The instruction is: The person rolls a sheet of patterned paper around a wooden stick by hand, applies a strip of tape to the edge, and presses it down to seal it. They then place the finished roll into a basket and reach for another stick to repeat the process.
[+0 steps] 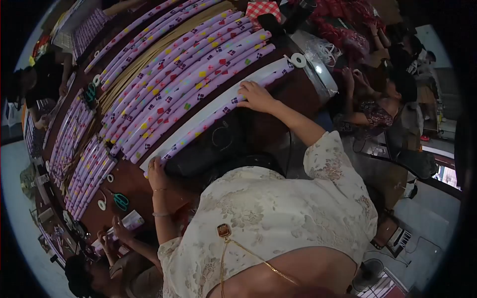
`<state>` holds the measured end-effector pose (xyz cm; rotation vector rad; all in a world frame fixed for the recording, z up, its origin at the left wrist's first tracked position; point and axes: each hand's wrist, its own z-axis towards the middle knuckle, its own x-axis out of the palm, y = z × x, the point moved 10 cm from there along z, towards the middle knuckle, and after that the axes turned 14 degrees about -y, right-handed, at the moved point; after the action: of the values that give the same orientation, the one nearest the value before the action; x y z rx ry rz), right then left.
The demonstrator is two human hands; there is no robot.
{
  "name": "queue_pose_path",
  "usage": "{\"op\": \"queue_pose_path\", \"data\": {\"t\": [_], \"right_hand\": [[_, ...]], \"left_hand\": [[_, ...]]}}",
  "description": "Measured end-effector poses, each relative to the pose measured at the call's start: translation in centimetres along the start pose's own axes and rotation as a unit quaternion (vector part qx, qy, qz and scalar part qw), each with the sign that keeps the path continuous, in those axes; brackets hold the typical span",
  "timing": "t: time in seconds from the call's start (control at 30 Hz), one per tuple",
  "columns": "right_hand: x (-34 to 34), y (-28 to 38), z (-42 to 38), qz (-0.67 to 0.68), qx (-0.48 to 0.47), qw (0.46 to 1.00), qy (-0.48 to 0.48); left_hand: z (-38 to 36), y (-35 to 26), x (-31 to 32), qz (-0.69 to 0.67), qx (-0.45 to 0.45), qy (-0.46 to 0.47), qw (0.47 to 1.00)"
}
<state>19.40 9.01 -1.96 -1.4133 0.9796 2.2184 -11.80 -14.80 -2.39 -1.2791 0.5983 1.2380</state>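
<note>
A sheet of lilac patterned wrapping paper (198,130) lies along the table edge in front of me, partly rolled, with its white inside showing as a long strip. My left hand (157,171) grips the near-left end of this roll, fingers curled over it. Farther along to the right, my right hand (256,97) has its fingers bent over the paper's rolled edge. Beyond the far end of the sheet sits a white roll of tape (298,60). Several finished-looking lilac rolls (194,84) lie side by side just past the sheet.
Green-handled scissors (120,201) and a tape roll (102,203) rest on the brown table (139,191) at left. A co-worker's hands (119,228) handle paper at lower left. Another person (382,107) sits at right near red material (338,20). A black bag-like object (213,144) lies before me.
</note>
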Motion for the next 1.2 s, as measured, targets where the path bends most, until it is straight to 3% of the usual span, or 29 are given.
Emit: {"op": "queue_pose_path", "data": {"t": [0.13,0.2,0.5,0.57,0.6,0.7,0.77,0.8,0.87,0.9,0.97,1.0,1.07,1.17,1.2], "right_hand": [[-1.3,-0.8,-0.4,-0.004,0.029,0.998,-0.047],[-1.8,-1.7,-0.4,-0.09,0.019,0.995,-0.026],[-6.6,-12.7,-1.3,-0.114,0.111,0.984,-0.078],[-9.4,-15.7,-1.8,0.004,0.13,0.977,-0.171],[-10.9,-16.9,-2.3,-0.017,0.141,0.967,-0.211],[-12.1,-21.5,-4.6,-0.059,0.233,0.958,-0.158],[-12.2,-21.0,-4.8,-0.186,0.177,0.963,-0.085],[-11.5,-22.8,-5.9,-0.194,0.178,0.958,-0.118],[-11.7,-22.5,-5.9,-0.198,0.258,0.944,-0.057],[-12.0,-22.5,-5.9,-0.182,0.249,0.947,-0.093],[-12.4,-22.3,-6.1,-0.174,0.271,0.944,-0.074],[-11.8,-23.5,-6.6,-0.164,0.285,0.94,-0.095],[-12.0,-23.6,-6.4,-0.163,0.222,0.949,-0.151],[-13.8,-23.1,-5.4,-0.065,0.251,0.928,-0.267],[-14.7,-21.8,-4.6,-0.023,0.198,0.92,-0.336]], "left_hand": [[0.0,-0.4,-0.5,0.005,0.018,-0.012,1.0],[0.3,-0.6,-0.9,0.007,0.021,-0.023,0.999],[0.1,0.3,-0.1,0.007,-0.004,-0.002,1.0],[0.3,0.2,-0.3,0.007,-0.003,-0.009,1.0],[0.2,0.1,-0.4,0.008,0.0,-0.014,1.0],[0.0,0.9,0.2,0.015,-0.011,0.004,1.0],[-0.3,1.5,0.0,0.008,-0.018,0.007,1.0],[-0.1,1.4,0.5,-0.002,-0.022,0.014,1.0],[-0.1,1.7,0.8,0.002,-0.022,0.011,1.0],[-0.1,1.4,0.7,0.012,-0.011,0.009,1.0],[-0.3,1.6,0.9,0.018,0.014,-0.003,1.0],[-0.2,1.8,1.1,0.014,0.026,-0.013,0.999],[-0.2,1.7,1.1,0.001,0.038,-0.022,0.999],[0.0,2.0,1.3,0.039,0.025,-0.015,0.999],[0.0,2.2,1.8,0.036,0.022,-0.016,0.999]]}}
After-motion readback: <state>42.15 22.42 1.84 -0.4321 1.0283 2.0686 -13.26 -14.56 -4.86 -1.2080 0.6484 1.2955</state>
